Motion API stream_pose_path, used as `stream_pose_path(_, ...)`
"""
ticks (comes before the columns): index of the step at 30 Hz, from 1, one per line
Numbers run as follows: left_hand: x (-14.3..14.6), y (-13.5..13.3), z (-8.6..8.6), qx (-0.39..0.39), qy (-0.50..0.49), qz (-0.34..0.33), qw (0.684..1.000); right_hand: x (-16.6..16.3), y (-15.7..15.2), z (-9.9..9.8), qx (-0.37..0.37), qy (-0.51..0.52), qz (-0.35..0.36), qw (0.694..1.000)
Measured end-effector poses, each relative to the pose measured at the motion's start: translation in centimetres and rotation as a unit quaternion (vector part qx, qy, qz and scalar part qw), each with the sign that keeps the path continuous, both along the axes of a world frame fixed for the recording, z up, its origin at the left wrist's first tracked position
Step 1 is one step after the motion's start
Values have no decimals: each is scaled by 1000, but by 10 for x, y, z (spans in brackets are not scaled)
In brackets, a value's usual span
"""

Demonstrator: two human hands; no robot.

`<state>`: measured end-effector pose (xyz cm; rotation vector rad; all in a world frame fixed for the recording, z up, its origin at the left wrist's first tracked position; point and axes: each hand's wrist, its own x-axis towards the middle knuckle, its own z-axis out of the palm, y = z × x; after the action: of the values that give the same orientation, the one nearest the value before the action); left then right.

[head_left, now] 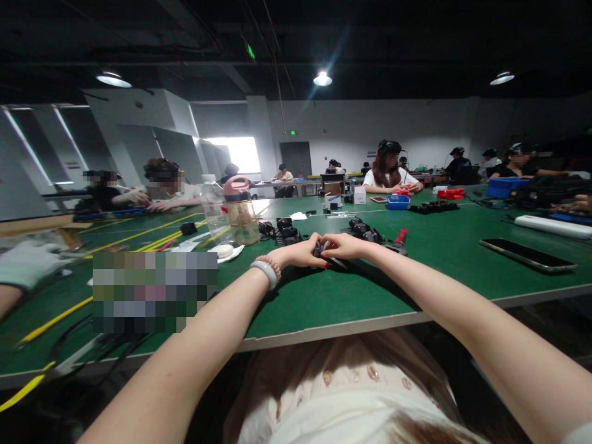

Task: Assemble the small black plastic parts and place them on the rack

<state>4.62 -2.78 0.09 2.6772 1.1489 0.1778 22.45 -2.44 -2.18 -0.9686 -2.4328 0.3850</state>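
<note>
Over the green table my left hand [306, 251] and my right hand [343, 246] meet, fingers closed round one small black part [318, 249]. Most of that part is hidden behind the fingers, so its exact kind does not show. Below the right fingers a thin grey piece [340, 264] sticks out; whether it is held cannot be told. Black parts [363, 230] lie just beyond my right hand, beside a red-handled tool [401, 238]. More black parts [287, 230] rest behind my left hand.
To the left stand a pink-lidded bottle [243, 213] and a clear plastic bottle [213, 209]. A phone [527, 254] and a white bar [552, 226] lie right. A blue bin [398, 201] sits farther back. A co-worker's gloved hand [32, 265] is at far left.
</note>
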Motion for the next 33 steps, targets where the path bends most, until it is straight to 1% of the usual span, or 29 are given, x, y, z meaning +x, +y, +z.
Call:
stream_pose_path(7,0,1,-2,4,-5,11,1000,0,0,-1,4,-1,-1,1000)
stream_pose_path(14,0,3,-2,7,-6,1,1000,0,0,0,1,-4,-3,1000)
stream_pose_path(20,1,1,-2,6,-5,9,1000,0,0,0,1,-6,-4,1000)
stream_pose_path(33,-1,5,-3,12,1,-3,1000,0,-1,0,5,-8,-9,1000)
